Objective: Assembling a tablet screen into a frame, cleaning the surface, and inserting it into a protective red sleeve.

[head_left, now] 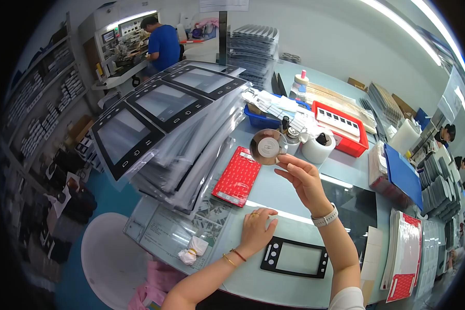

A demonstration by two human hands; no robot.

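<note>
Raised over the table, my right hand pinches the edge of a round clear disc between thumb and fingertips. At the disc's middle is a pale grey circle with a curved-wave symbol. My left hand rests on the tabletop, thumb apart from its slightly bent fingers, with nothing seen in it. Just right of it lies a black-bordered panel with a pale rectangular window and round marks at its left end. Beyond the left hand is a red patterned packet.
Stacked black-framed panels in clear film rise at the left. Behind the disc are a blue tray, a white roll and a red tray. A crumpled white bundle lies front left. One person works at the far left.
</note>
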